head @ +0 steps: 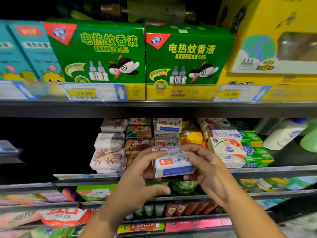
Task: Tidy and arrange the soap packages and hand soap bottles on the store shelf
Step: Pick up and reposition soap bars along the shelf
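white and blue Goat Soap box (173, 163) gripped between both hands, left hand (142, 170) on its left end, right hand (204, 166) on its right, just in front of the dark metal shelf (267, 170), stacked soap packages (109, 146) behind

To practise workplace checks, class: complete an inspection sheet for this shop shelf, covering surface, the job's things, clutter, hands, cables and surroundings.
Surface: dark metal shelf, stocked in rows.
Job's things: white-and-blue Goat Soap box held in front of its row; matching boxes stacked behind; pale floral paper-wrapped soaps to the left; green soap packs to the right; white hand soap bottle leaning, far right.
Clutter: cream soap box askew on its stack.
Hands: left hand and right hand both grip the Goat Soap box.
Cables: nothing seen.
Surroundings: green mosquito-liquid boxes on the shelf above, with yellow price tags.
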### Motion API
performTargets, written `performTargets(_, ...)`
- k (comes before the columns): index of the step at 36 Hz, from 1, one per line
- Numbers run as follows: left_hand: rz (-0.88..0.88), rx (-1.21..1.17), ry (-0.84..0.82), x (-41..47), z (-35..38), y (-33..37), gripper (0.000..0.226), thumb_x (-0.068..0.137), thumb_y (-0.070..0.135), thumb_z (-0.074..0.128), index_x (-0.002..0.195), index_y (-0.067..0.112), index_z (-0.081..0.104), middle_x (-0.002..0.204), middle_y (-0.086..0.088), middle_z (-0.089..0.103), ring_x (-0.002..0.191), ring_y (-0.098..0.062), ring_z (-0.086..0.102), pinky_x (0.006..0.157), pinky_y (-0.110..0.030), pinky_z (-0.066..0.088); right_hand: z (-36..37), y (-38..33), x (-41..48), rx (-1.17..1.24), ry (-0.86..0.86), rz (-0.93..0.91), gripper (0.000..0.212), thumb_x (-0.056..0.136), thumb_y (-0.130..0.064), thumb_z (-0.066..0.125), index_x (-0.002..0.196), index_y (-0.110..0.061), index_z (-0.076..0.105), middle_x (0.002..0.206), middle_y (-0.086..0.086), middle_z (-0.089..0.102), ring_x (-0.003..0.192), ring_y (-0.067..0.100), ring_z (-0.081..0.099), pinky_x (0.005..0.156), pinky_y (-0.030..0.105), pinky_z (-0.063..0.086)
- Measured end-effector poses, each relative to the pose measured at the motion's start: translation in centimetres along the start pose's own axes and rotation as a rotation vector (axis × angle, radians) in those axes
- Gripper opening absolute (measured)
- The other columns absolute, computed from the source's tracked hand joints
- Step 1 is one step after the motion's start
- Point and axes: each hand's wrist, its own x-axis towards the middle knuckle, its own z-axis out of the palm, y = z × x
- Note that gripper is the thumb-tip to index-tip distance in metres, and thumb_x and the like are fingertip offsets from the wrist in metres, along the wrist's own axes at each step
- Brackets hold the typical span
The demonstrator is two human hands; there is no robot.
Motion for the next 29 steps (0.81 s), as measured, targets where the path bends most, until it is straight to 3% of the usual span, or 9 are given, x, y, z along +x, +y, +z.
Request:
performTargets(2,0.017,0.149,0.087,0.1,0.0,0.0,0.075,0.076,0.014,0.085,0.115,0.069,0.051,0.123,0.029,0.056,0.114,-0.001,0.059,0.089,-0.023,0.054,-0.7,-0.2,-0.2,0.069,-0.111,0.058,0.067,0.055,-0.026,0.097,0.116,-0.016,0.072,0.121,0.017,0.068,0.096,0.033,0.069,0.065,0.031,0.06)
performTargets(4,-0.002,0.128,0.15,0.2,0.0,-0.2,0.07,0.08,0.015,0.081,0.107,0.073,0.052,0.114,0.03,0.062,0.106,0.0,0.062,0.082,-0.021,0.054,-1.2,-0.3,-0.5,0.017,-0.17,0.072,0.078,0.052,-0.002,0.094,0.125,-0.016,0.068,0.122,0.016,0.068,0.099,0.038,0.069,0.073,0.033,0.061)
performTargets(6,-0.029,0.066,0.156,0.3,0.0,-0.4,0.058,0.079,0.024,0.083,0.106,0.068,0.057,0.113,0.026,0.065,0.108,-0.004,0.062,0.086,-0.026,0.054,-0.8,-0.7,-0.7,-0.111,-0.153,0.055,0.074,0.061,0.015,0.08,0.125,-0.019,0.066,0.12,0.012,0.07,0.099,0.036,0.07,0.077,0.033,0.061)
performTargets(9,-0.005,-0.02,0.161,-0.1,0.4,-0.3,0.043,0.075,0.047,0.078,0.114,0.052,0.063,0.121,0.011,0.065,0.118,-0.014,0.06,0.093,-0.033,0.053,-0.3,-1.1,-0.8,-0.311,-0.082,-0.048,0.052,0.067,0.004,0.079,0.112,-0.021,0.07,0.106,0.005,0.074,0.087,0.024,0.069,0.068,0.028,0.058)
performTargets(14,-0.009,-0.312,0.16,-0.7,1.3,0.7,0.041,0.082,0.023,0.069,0.122,0.019,0.061,0.112,0.005,0.072,0.105,-0.013,0.068,0.083,-0.022,0.054,0.1,-0.7,-1.1,-0.459,-0.022,-0.171,0.038,0.068,-0.027,0.091,0.101,-0.035,0.073,0.109,-0.004,0.071,0.101,0.013,0.066,0.08,0.025,0.055)
performTargets(18,0.024,-0.353,0.248,-1.0,1.5,1.3,0.043,0.079,0.026,0.082,0.116,0.021,0.061,0.107,0.004,0.071,0.102,-0.016,0.068,0.076,-0.024,0.057,0.1,0.6,-1.7,-0.416,-0.04,-0.156,0.046,0.066,-0.011,0.09,0.097,-0.036,0.067,0.103,-0.007,0.07,0.094,0.012,0.068,0.075,0.025,0.056)
performTargets(23,0.098,-0.306,0.305,-1.3,2.0,1.5,0.061,0.054,0.027,0.09,0.106,0.038,0.062,0.105,0.002,0.069,0.101,-0.017,0.068,0.074,-0.03,0.059,1.3,1.8,-2.7,-0.722,-0.018,-0.214,0.063,0.07,-0.02,0.09,0.118,-0.037,0.053,0.109,-0.018,0.066,0.106,0.005,0.064,0.085,0.022,0.054)
performTargets(25,0.122,-0.257,0.286,-1.5,2.6,1.8,0.065,0.053,0.027,0.091,0.107,0.042,0.06,0.103,0.005,0.069,0.099,-0.015,0.068,0.075,-0.027,0.058,2.3,2.4,-3.1,-0.653,-0.072,-0.177,0.064,0.074,-0.01,0.086,0.124,-0.034,0.053,0.113,-0.019,0.068,0.108,0.004,0.065,0.089,0.025,0.055)
performTargets(29,0.152,-0.188,0.234,-2.0,3.5,2.1,0.064,0.058,0.017,0.095,0.107,0.042,0.061,0.103,0.007,0.068,0.099,-0.014,0.068,0.073,-0.024,0.056,3.4,3.6,-3.7,-0.384,-0.135,-0.061,0.062,0.08,0.021,0.068,0.127,-0.017,0.055,0.115,0.002,0.072,0.109,0.019,0.069,0.084,0.034,0.059)
